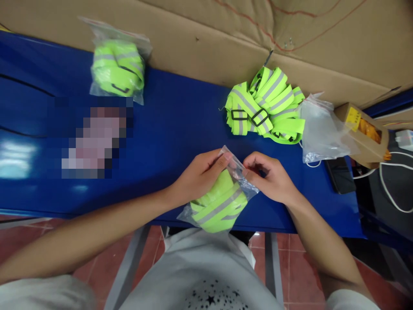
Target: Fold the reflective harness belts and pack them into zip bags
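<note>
A clear plastic bag (217,206) filled with folded neon-yellow reflective straps sits at the near edge of the blue table (174,129). My left hand (201,174) pinches the bag's open top from the left. My right hand (269,176) pinches the same top edge from the right. Both hands are closed on the bag's mouth. A loose pile of the same straps (264,105) with black buckles lies farther back on the right.
A second filled bag (118,64) lies at the back left. Empty clear bags (322,129), a cardboard box (364,133), a dark phone (342,174) and white cables crowd the right end. Brown cardboard lines the back. A blurred patch covers part of the left tabletop.
</note>
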